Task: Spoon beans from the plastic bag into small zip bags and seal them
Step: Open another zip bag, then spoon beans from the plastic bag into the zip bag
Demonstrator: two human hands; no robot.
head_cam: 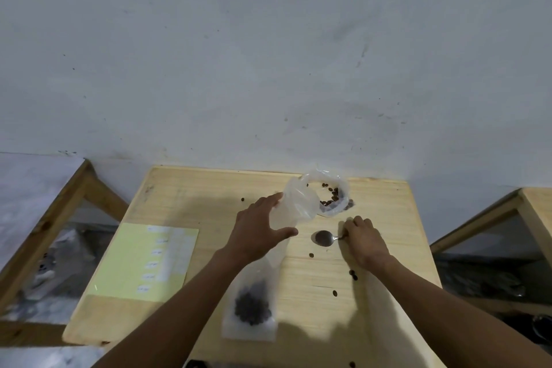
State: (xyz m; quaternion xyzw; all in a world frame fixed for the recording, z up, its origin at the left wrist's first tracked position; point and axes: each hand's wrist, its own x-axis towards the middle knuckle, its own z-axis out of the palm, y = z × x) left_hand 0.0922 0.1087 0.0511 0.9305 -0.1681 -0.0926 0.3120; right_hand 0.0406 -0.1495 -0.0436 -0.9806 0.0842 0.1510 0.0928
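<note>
- R hand (365, 240): grip closed on spoon (325, 238) handle; bowl laid on the desk (385, 218), just L of the knuckles.
- L hand (259, 228): grip open, fingers and thumb spread around the upper part of a tall clear zip bag (254, 293); bag top is touched by the fingertips.
- Zip bag is seen w/ dark beans (252, 306) piled at its bottom, near desk's front edge.
- Plastic bag (324, 193) lies open behind the spoon, a few beans inside.
- Loose beans are scattered on desk R of the zip bag.
- Yellow sheet (131, 260) w/ white labels is laid at desk's L side.
</note>
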